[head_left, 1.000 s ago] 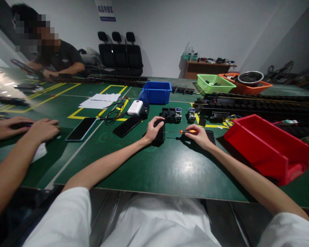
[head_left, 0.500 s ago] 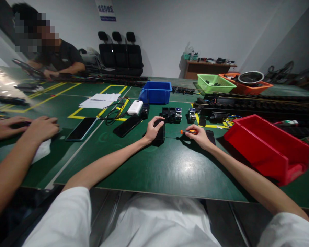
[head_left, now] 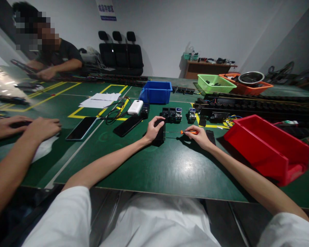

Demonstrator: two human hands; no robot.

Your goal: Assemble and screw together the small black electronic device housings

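Gripping a screwdriver (head_left: 190, 132) in the head view, the person's right hand (head_left: 200, 137) has its fingers closed on the orange-and-black handle, the slim metal shaft pointing left to a black block (head_left: 159, 138). The left hand (head_left: 151, 131), thumb and fingers bent around it, holds this dark, straight-edged block at the green table (head_left: 134, 171); whether the tip touches is too small to tell.

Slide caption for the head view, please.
Left hand holds a black block; right hand points an orange-handled screwdriver at its side.
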